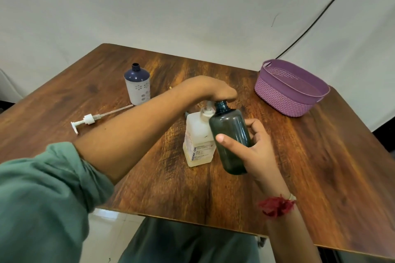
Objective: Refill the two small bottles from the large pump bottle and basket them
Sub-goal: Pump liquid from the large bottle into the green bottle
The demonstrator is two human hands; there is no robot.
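Plain indoor corner rigged for tabletop work, home or workroom I cannot tell, creased white cloth backdrop [171,6] hung all round, dark-grained brown wood-laminate table [299,166], thin black cable [320,16] trailing down the cloth, pale glossy floor tiles [102,230] underneath, household-style purple woven-look plastic basket [288,92] on the table.

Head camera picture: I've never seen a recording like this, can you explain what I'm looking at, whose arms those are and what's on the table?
There is no machine here. A person wears one camera on the head, so you look down along their own arms. The left hand rests on top of the pump of the large pump bottle, which stands on the wooden table. The right hand holds a dark green bottle, uncapped, with its open neck close by the pump's spout. Farther left stands a blue and white bottle, also uncapped, with a loose pump lying beside it. A purple basket sits at the far right.
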